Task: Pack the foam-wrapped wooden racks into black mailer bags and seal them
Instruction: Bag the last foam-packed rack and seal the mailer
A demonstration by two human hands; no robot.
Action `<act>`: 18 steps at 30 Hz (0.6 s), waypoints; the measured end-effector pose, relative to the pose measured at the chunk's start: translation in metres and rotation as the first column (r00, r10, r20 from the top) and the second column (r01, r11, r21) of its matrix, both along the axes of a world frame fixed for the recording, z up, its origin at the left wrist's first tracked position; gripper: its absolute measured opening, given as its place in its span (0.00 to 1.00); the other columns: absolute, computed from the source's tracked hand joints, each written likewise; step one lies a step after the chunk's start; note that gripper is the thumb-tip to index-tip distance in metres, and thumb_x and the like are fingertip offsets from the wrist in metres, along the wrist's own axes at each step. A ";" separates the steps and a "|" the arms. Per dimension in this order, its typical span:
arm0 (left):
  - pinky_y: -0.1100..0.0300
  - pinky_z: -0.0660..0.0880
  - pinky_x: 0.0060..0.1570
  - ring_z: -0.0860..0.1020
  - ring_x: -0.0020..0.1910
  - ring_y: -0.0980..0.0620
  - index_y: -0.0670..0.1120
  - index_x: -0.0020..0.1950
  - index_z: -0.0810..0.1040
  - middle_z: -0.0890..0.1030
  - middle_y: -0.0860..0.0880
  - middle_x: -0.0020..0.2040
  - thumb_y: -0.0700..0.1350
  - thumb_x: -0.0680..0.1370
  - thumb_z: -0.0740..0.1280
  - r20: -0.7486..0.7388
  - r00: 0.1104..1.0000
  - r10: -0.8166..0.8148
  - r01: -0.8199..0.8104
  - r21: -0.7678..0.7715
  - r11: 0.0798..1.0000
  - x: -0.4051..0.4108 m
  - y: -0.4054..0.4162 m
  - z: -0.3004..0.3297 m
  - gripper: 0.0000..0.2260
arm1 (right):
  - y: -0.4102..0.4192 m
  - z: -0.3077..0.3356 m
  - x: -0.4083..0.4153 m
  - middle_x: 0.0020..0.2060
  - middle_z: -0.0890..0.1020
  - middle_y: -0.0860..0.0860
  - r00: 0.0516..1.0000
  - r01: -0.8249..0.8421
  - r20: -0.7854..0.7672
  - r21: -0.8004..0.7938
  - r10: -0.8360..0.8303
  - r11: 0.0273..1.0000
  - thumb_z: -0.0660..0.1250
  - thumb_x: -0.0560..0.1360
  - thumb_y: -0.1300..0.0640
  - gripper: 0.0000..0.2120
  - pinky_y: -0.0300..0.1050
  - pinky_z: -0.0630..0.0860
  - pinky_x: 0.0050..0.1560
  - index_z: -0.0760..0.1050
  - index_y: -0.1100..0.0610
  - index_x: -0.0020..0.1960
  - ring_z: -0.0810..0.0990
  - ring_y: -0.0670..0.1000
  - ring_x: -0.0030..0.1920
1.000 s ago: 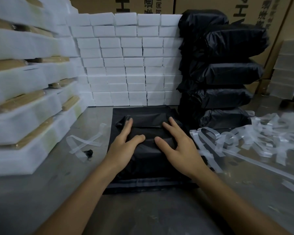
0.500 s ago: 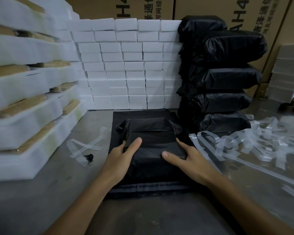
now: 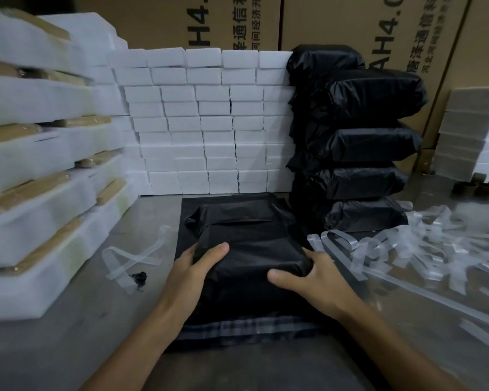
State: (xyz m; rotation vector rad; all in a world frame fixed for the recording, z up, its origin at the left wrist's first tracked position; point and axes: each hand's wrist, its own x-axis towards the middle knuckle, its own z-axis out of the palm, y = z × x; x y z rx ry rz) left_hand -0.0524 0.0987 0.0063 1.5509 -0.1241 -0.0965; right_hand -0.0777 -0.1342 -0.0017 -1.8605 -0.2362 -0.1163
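A filled black mailer bag (image 3: 246, 249) lies in the middle of the grey table on a flat pile of black bags (image 3: 237, 331). My left hand (image 3: 192, 272) grips its left side, thumb on top and fingers tucked under the edge. My right hand (image 3: 314, 280) grips its right side the same way, fingers curled round the corner. Foam-wrapped wooden racks (image 3: 34, 198) are stacked high along the left. Several packed black bags (image 3: 362, 142) stand piled at the back right.
A wall of white foam blocks (image 3: 209, 122) closes the back, with cardboard boxes (image 3: 378, 21) behind it. Peeled clear strips (image 3: 424, 249) litter the table on the right, and one strip (image 3: 133, 258) plus a small black scrap (image 3: 138, 276) lie on the left.
Both hands slid from the top of the bag out and back to its left and right sides and now grip them. The view has tilted up a little.
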 end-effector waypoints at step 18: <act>0.49 0.80 0.53 0.85 0.49 0.46 0.46 0.49 0.85 0.86 0.45 0.47 0.52 0.66 0.76 0.175 0.972 0.159 -0.081 -0.385 0.919 -0.007 -0.076 0.105 0.16 | 0.048 0.095 -0.015 0.55 0.86 0.57 0.990 0.114 -0.139 0.843 0.009 0.525 0.77 0.70 0.48 0.26 0.56 0.82 0.54 0.79 0.59 0.63 0.86 0.57 0.54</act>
